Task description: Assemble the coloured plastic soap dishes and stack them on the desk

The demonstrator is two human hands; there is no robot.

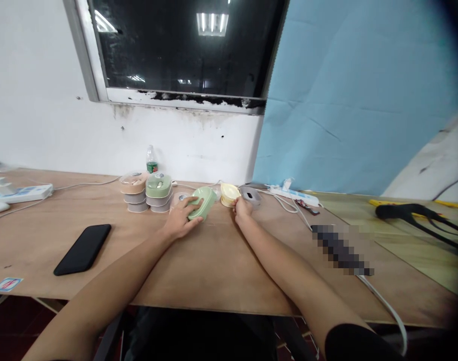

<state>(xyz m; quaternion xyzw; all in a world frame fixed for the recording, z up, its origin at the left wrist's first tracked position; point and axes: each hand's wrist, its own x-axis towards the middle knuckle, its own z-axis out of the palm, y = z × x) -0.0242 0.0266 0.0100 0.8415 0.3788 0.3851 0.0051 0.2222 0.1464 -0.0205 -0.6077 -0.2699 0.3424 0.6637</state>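
My left hand grips a light green oval container, fingers over its top and thumb along its near edge. The container is tilted above the table. My right hand is closed at the right edge of a small stack of pale yellow containers, its fingertips pinching the rim. Just right of that hand stands a grey container with a dark oval opening in its top. Partly hidden behind my left hand is a pale pinkish container.
To the left stand a peach-topped stack and a green-topped stack of containers, with a plastic bottle behind. A black phone lies at left. Power strips and white cables run along the back. A blurred dark object lies at right.
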